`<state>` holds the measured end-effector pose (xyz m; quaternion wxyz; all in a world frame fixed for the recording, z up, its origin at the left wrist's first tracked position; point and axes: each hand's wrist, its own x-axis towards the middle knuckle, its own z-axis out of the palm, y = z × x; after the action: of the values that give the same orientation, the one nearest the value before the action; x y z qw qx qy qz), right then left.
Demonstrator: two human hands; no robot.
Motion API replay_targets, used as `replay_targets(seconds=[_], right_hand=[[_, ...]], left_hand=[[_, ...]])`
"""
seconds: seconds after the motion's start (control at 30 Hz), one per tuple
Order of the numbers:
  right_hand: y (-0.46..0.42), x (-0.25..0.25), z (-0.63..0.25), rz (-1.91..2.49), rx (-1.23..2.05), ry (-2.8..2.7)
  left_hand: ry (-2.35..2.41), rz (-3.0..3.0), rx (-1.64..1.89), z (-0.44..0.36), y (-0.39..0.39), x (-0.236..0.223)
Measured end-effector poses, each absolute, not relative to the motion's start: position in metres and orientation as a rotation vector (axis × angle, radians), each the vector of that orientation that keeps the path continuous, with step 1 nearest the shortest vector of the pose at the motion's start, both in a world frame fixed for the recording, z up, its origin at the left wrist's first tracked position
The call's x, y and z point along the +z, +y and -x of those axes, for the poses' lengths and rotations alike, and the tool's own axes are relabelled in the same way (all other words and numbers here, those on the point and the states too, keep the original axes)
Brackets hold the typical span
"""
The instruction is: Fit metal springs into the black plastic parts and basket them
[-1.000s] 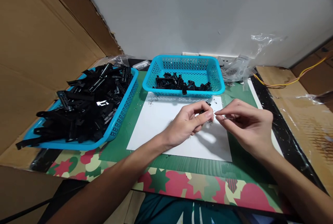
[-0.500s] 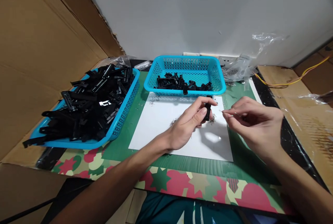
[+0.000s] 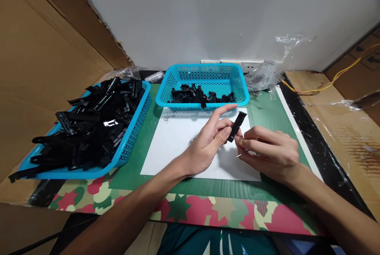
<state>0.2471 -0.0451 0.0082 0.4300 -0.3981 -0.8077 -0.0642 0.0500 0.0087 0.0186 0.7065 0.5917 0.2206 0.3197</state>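
My left hand (image 3: 209,142) is closed around a small black plastic part (image 3: 237,126), gripping it between thumb and fingers. Its index finger stretches out past the part, which is tilted with its upper end to the right. Fingertips of my right hand (image 3: 268,148) are pinched at the part's lower end, where a tiny shiny bit shows. From under those fingers sticks a thin pointed metal tool (image 3: 241,154); the rest of it is hidden in the hand. White paper (image 3: 169,156) lies beneath both hands, bearing a little pile of fine metal pieces (image 3: 192,140).
A blue basket (image 3: 135,122) heaped with black plastic parts stands at the left. Behind the paper is another blue basket (image 3: 208,106) with fewer parts. Clear plastic bags (image 3: 264,75) lie at back right, near yellow wires (image 3: 323,85). Cardboard (image 3: 44,49) walls the left side.
My right hand has moved left to the black part and now touches its lower end. The part has tilted and shows more of its length. My left index finger has lifted off it.
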Motion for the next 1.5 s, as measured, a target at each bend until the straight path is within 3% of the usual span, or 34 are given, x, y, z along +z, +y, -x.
replay_targets(seconds=[0.97, 1.5], right_hand=[[-0.049, 0.011, -0.248, 1.031, -0.188, -2.196], [-0.045, 0.028, -0.268, 0.924, -0.083, -2.245]], left_hand=[[0.576, -1.567, 0.663, -0.047, 0.004, 0.020], [0.442, -0.954, 0.364, -0.045, 0.017, 0.017]])
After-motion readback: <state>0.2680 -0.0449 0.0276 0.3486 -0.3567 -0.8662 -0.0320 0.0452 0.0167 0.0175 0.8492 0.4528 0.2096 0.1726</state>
